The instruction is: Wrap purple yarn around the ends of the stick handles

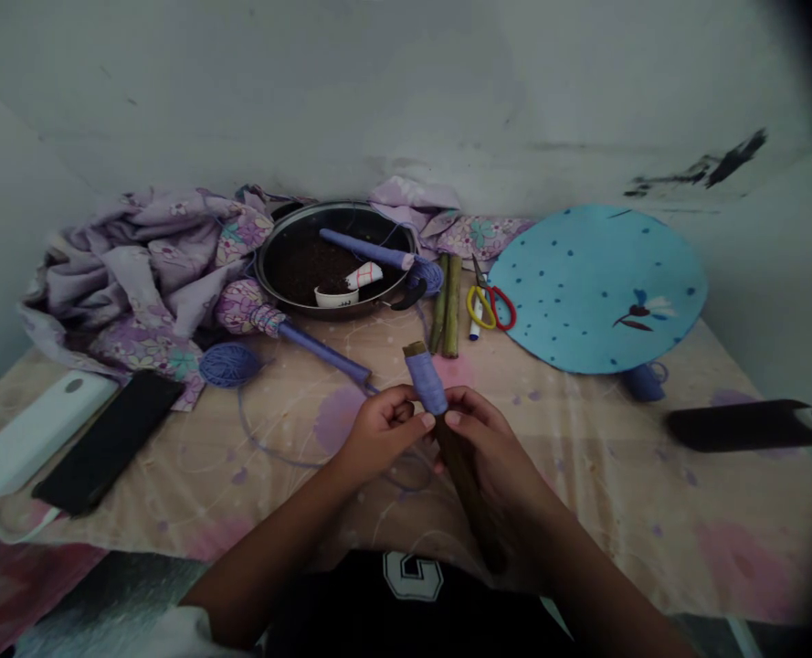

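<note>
Both my hands are around a brown stick (458, 466) that slants from the upper middle down toward my lap. Purple yarn (425, 379) is wound about its upper part, leaving a short bare tip. My left hand (392, 425) pinches the stick at the lower edge of the winding, thumb on top. From the other side, my right hand (488, 439) grips it at the same height, its thumb close to the left one. A loose strand runs over the cloth to a purple yarn ball (229, 366) at the left.
Behind stand a dark pan (289, 297) holding soil, a scoop and a yarn-wrapped stick, green sticks (452, 306), scissors (491, 306) and a blue oval fan-like piece (584, 292). Left lie a wrapped-handle cloth bundle (323, 352), flowered fabric (145, 274), a phone (110, 443) and a white device (42, 429).
</note>
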A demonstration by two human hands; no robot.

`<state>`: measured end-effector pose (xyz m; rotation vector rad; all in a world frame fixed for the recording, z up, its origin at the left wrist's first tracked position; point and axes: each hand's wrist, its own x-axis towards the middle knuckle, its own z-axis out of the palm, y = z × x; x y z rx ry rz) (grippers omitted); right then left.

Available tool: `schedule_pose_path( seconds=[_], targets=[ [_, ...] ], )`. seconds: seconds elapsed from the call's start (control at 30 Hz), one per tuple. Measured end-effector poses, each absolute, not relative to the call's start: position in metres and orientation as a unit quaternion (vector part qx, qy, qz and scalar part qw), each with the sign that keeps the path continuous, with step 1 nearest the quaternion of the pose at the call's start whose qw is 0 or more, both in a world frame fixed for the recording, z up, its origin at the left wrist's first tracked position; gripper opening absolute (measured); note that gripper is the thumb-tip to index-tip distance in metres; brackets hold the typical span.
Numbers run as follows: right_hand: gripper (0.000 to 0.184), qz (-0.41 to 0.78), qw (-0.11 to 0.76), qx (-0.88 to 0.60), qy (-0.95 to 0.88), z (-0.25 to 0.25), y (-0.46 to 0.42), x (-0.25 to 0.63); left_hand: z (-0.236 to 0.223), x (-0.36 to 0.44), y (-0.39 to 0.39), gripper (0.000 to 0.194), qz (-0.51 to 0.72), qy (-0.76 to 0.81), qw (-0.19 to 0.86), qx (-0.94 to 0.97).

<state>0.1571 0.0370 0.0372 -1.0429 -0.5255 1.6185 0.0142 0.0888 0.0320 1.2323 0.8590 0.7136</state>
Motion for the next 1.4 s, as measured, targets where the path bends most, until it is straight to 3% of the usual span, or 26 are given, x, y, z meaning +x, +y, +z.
schedule_pose_path(
  seconds=[0.23, 0.37, 0.5, 0.67, 1.03, 1.4],
  targets=[
    [0.012, 0.619, 0.542, -0.504, -0.264, 0.04, 0.032, 0.153, 0.032, 0.019, 0.087, 0.029, 0.329, 0.391, 0.667, 0.542],
    [0.009, 0.645, 0.524, -0.498, -0.247, 0.039, 0.031, 0.151, 0.028, 0.019, 0.085, 0.03, 0.322, 0.354, 0.712, 0.514],
    [0.013, 0.689, 0.511, -0.47, -0.208, 0.037, 0.032, 0.151, 0.024, 0.018, 0.083, 0.034, 0.298, 0.312, 0.766, 0.476],
    [0.023, 0.716, 0.516, -0.437, -0.175, 0.038, 0.033, 0.151, 0.023, 0.021, 0.081, 0.034, 0.316, 0.317, 0.755, 0.48],
    [0.018, 0.703, 0.534, -0.414, -0.222, 0.031, 0.032, 0.153, 0.029, 0.022, 0.081, 0.029, 0.371, 0.335, 0.755, 0.425],
    [0.02, 0.735, 0.525, -0.38, -0.201, 0.031, 0.031, 0.15, 0.033, 0.016, 0.084, 0.029, 0.288, 0.285, 0.782, 0.474]
  ],
)
